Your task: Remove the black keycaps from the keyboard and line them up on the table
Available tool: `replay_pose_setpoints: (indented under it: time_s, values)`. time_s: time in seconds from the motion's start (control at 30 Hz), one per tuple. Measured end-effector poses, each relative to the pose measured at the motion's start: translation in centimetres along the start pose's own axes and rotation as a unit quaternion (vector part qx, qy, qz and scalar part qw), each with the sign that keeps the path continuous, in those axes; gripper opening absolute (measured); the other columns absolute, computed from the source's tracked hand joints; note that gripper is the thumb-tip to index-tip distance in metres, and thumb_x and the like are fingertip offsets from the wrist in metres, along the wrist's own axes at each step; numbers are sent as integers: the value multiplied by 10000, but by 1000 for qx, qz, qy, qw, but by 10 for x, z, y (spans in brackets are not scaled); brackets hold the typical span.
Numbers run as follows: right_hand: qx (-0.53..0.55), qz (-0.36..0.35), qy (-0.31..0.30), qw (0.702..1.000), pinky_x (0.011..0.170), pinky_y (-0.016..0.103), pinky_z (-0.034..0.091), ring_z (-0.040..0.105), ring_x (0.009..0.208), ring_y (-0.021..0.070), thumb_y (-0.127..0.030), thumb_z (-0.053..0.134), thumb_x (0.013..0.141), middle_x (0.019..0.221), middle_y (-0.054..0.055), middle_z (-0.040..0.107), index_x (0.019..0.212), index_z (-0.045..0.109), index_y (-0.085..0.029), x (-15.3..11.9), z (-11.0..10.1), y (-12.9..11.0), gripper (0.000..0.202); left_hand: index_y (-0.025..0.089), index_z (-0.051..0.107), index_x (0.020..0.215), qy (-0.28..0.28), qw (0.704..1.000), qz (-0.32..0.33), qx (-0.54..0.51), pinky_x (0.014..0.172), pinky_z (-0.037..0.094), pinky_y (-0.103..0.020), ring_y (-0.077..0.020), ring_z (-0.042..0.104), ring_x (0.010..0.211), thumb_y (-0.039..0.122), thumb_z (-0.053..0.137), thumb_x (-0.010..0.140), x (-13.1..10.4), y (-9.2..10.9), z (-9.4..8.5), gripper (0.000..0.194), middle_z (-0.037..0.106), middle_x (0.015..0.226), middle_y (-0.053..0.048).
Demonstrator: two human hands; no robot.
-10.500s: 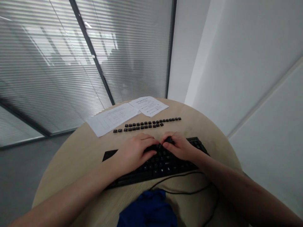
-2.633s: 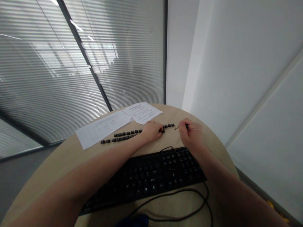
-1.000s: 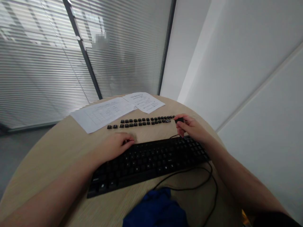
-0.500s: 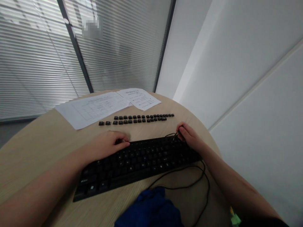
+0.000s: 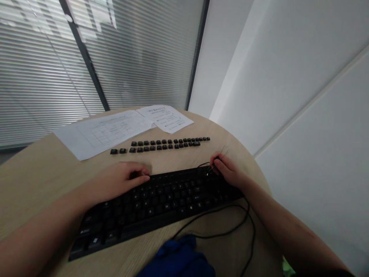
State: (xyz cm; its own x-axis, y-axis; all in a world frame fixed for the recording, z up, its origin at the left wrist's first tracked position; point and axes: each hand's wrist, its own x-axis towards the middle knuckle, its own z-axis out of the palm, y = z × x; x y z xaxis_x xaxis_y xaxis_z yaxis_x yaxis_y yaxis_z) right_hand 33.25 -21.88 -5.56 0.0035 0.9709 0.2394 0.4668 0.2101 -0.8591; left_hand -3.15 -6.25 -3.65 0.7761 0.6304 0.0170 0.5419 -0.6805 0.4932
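Note:
A black keyboard (image 5: 161, 204) lies at a slant on the table, with keys gone from part of its back rows. My left hand (image 5: 127, 177) is closed on its back edge, thumb on top. Between the fingers of my right hand (image 5: 226, 168) is a wire keycap puller (image 5: 210, 169) with a dark handle; its thin wire tips reach down to the back right keys. Whether the wires grip a key is too small to tell. Behind the keyboard, removed black keycaps (image 5: 152, 148) stand in two rows.
Printed paper sheets (image 5: 106, 130) lie at the far side of the round wooden table (image 5: 34, 181). A black cable (image 5: 219, 234) loops in front of the keyboard, near a blue cloth (image 5: 178, 259). Window blinds (image 5: 144, 57) and a white wall (image 5: 302, 77) stand beyond.
The view has shifted a little, so the keyboard and keycaps appear further left. My right hand still holds the puller over the back right keys; my left hand keeps its grip.

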Motion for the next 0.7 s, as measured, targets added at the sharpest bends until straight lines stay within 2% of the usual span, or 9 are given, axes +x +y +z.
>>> replay_pose_setpoints:
  time_s: [0.13, 0.33, 0.53, 0.7]
  values:
    - [-44, -13, -18, 999, 595, 274, 428, 494, 635, 148, -512, 443, 1053, 733, -25, 531, 964, 563, -229, -1, -3, -3, 320, 249, 769, 1022, -44, 999, -18, 19, 806, 476, -334, -236, 682, 878, 510, 511, 933, 0, 2, -2, 378, 790, 982, -28]
    - [-110, -58, -33, 992, 641, 292, 443, 525, 698, 169, -407, 437, 1057, 788, -2, 560, 1003, 557, -230, -1, -4, -12, 221, 230, 762, 1054, -51, 998, -28, 25, 808, 453, -311, -224, 668, 873, 511, 486, 939, -1, 5, -3, 410, 792, 986, -35]
    - [-146, -82, -29, 985, 709, 316, 450, 559, 749, 176, -367, 432, 1055, 834, 11, 605, 991, 547, -227, -1, -4, -18, 192, 236, 749, 1067, -53, 998, -23, 26, 812, 450, -306, -214, 674, 875, 512, 483, 958, -1, 2, -2, 398, 789, 999, -17]
    - [-179, -107, -53, 976, 725, 329, 458, 583, 757, 188, -324, 443, 1046, 840, 24, 643, 982, 556, -225, 1, -2, -19, 163, 232, 753, 1066, -53, 998, -19, 15, 815, 452, -298, -206, 673, 874, 498, 492, 962, -1, 5, -3, 387, 789, 993, -9]
